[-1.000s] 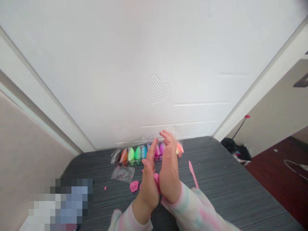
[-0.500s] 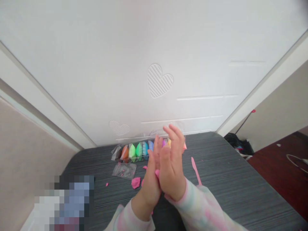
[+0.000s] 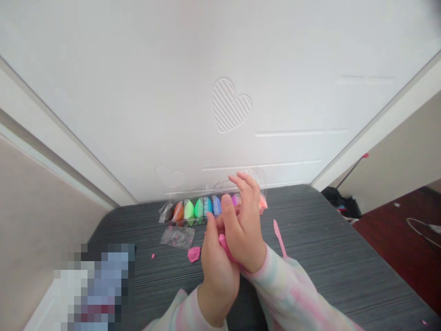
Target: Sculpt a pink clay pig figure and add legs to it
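Between my palms, a piece of pink modelling clay [image 3: 225,244] is pressed, with only a rounded strip of it showing. My left hand [image 3: 217,269] lies under and to the left of the clay, its palm turned up and inward. My right hand [image 3: 244,230] covers it from the right, fingers stretched upward and slightly apart. Both hands hold the clay together above the table. A torn lump of pink clay [image 3: 194,254] lies on the table to the left of my hands, and a pink plastic knife [image 3: 279,237] lies to the right, partly behind my sleeve.
A row of coloured clay packets [image 3: 199,211] runs along the back of the dark table [image 3: 330,248], partly hidden by my hands. In front of it lies an opened clear wrapper [image 3: 178,236]. A small pink crumb [image 3: 153,256] sits farther left. A white panel [image 3: 172,92] rises behind.
My left hand has turned palm-up beneath the clay, while my right has slid across it. More of the pink clay shows between them. The view has tilted slightly.
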Tool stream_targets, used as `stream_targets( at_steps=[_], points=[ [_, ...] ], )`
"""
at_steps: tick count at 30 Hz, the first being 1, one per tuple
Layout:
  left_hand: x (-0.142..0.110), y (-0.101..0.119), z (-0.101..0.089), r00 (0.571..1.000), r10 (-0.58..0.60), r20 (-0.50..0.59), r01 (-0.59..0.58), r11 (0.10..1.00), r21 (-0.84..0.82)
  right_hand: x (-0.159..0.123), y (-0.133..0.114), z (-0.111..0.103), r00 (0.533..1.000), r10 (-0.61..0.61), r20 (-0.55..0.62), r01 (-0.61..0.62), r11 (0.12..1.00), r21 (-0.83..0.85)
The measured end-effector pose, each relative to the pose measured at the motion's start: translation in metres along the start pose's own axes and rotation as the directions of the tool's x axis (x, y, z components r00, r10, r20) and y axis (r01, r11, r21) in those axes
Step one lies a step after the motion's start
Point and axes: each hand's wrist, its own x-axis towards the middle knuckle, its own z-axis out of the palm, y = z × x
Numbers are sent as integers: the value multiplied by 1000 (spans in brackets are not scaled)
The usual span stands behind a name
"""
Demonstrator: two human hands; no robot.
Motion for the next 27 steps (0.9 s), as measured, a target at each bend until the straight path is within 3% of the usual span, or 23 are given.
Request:
stream_targets(
  at_steps=[3,6,9,12,16,18,22,24,27],
  points=[
    [1,0,-1,995,-6,-105,-9,991,-135,2,4,1,1000,-28,-8,28,1000,-12],
    [6,6,0,999,37,-33,-43,977,-207,3,3,-1,999,-25,-30,27,997,72],
    [12,18,1,985,175,4,-170,962,-216,5,2,-6,999,1,-51,8,985,171],
    [16,29,1,965,262,-26,-263,952,-155,7,-1,-12,993,-15,114,-11,975,220],
    [15,40,-2,957,291,-25,-290,942,-170,2,-11,-13,880,-135,455,37,975,218],
    [12,42,-2,965,263,15,-256,949,-182,-1,-16,-13,859,-159,487,65,977,203],
    [6,43,1,985,158,71,-147,979,-139,0,-21,-26,866,-169,471,105,982,160],
    [8,47,1,990,128,52,-121,986,-116,0,-17,-41,857,-174,484,143,985,102],
    [15,64,-8,980,191,-57,-196,973,-125,-14,-4,-67,833,-123,540,180,982,-54]
  ],
)
